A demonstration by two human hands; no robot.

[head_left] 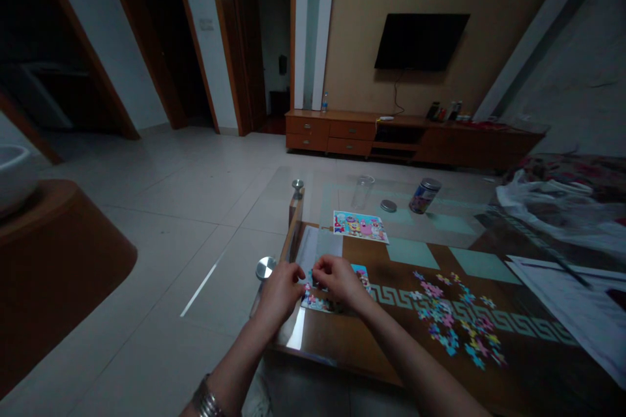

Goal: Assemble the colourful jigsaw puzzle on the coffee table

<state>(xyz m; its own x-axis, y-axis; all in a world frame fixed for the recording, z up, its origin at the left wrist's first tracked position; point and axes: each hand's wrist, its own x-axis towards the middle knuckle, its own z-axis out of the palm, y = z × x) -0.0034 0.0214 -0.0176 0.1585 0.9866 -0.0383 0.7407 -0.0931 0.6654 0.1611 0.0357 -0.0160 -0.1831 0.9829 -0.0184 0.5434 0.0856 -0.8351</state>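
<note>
I have both hands over the partly built puzzle (320, 301), which lies on the table (352, 346) directly beneath the fingers. On my left hand (283, 283) the thumb and fingertips come close together, with a narrow gap; on my right hand (340, 279) they are bunched in a tight curl. I cannot tell from here whether either holds a piece.

By my reading, the work is well under way but some distance from finished. Joined picture shows along the near edge, just below the fingers, and at the far corner to the right of my right fingers (the middle is mostly covered by my own hand, so I cannot judge it). Plenty is left: a wide scatter of loose pieces (452, 341) lies well to the right of the fingers, apart from the built part. Beyond the fingers sits the picture card (360, 227), showing a complete scene. Farther out stand a clear jar (362, 194) and a can (424, 196), with a round lid (388, 206) between them.
</note>
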